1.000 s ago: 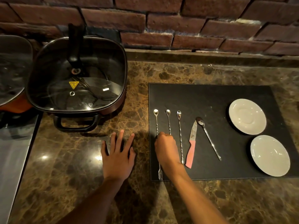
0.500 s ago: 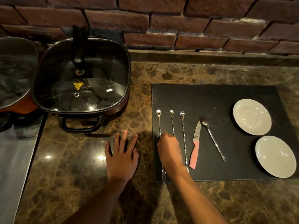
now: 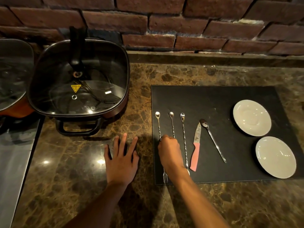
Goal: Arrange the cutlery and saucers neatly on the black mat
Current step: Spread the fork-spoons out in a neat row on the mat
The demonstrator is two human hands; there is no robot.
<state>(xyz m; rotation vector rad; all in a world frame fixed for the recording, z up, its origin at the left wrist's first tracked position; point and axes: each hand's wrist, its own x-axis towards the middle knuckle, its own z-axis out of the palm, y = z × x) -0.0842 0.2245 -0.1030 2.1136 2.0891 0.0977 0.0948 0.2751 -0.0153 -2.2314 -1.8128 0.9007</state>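
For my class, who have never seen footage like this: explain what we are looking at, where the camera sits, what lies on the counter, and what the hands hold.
There is no machine here: a person wears a camera on the head, looking down at both bare hands. The left hand lies flat and open on the brown marble counter. The right hand is closed over the thin twisted steel bar spoons on the black rectangular mat; which spoon it grips is hidden. Also on the mat: a pink-handled knife, a plain steel spoon and two white round saucers. A square glass-lidded pot stands to the left.
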